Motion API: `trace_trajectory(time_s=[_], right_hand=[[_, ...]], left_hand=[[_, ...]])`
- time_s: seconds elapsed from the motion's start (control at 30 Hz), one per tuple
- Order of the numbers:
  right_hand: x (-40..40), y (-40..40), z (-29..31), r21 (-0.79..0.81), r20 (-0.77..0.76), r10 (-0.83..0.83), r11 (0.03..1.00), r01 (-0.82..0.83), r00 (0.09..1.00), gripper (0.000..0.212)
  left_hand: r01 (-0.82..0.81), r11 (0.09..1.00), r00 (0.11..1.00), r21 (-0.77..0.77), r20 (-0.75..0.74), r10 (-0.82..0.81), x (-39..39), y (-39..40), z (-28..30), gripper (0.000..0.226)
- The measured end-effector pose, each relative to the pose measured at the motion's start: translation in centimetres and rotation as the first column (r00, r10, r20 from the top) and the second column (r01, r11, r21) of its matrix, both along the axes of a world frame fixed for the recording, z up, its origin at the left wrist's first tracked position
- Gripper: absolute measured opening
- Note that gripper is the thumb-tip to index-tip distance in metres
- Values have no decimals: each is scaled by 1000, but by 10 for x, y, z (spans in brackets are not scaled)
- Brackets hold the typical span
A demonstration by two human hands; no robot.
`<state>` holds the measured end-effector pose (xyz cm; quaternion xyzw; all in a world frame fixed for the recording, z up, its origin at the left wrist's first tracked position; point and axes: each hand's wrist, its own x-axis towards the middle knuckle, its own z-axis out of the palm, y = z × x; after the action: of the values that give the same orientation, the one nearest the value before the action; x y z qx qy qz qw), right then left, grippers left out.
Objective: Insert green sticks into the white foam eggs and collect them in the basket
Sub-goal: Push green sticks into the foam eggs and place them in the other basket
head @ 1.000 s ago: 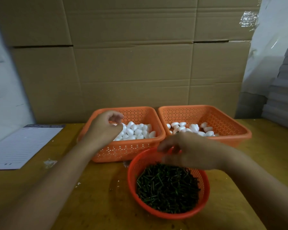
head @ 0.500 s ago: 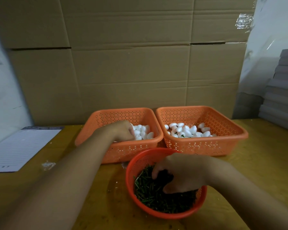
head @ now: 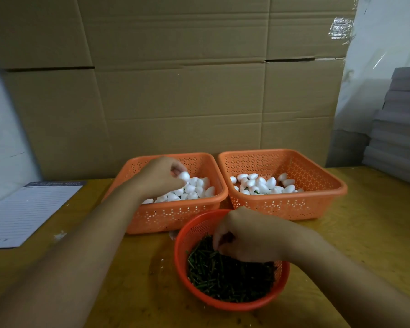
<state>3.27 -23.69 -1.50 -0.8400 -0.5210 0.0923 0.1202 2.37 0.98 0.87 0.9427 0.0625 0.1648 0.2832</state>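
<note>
Two orange square baskets stand side by side at the back of the table. The left basket [head: 175, 216] holds several plain white foam eggs [head: 194, 189]. The right basket [head: 294, 204] holds several eggs with green sticks [head: 258, 185]. A round red basket [head: 189, 235] in front is filled with green sticks [head: 227, 278]. My left hand [head: 159, 177] hovers over the left basket and pinches one white egg [head: 184, 176] at its fingertips. My right hand [head: 249, 235] reaches into the round basket, its fingers curled down among the sticks; whether it holds one is hidden.
A lined paper sheet [head: 26, 211] lies at the table's left edge. Flat cardboard sheets [head: 175, 91] stand as a wall behind the baskets. Grey stacked boards [head: 398, 129] sit at the right. White foam crumbs [head: 59, 236] dot the yellow wooden table [head: 365, 233].
My left hand dipped into the left basket and has come up pinching one egg. My right hand dropped into the stick basket and its fingers now pick among the sticks.
</note>
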Motion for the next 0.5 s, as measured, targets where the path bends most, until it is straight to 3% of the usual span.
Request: trace_trajectory(time_s=[0.07, 0.17, 0.33, 0.5], right_hand=[[1, 0, 1, 25, -2, 1, 1000, -1, 1000, 21], [1, 1, -1, 20, -5, 11, 1000, -11, 1000, 20], [1, 2, -5, -1, 11, 20, 1000, -20, 1000, 19], [2, 2, -4, -30, 1, 18, 999, -18, 1000, 19]], left_hand=[[62, 986, 987, -156, 157, -37, -13, -6, 7, 15], [237, 916, 945, -324, 294, -141, -33, -15, 13, 23], [469, 828, 856, -306, 388, -341, -62, -29, 22, 34], [537, 798, 819, -274, 396, -415, -78, -43, 21, 33]])
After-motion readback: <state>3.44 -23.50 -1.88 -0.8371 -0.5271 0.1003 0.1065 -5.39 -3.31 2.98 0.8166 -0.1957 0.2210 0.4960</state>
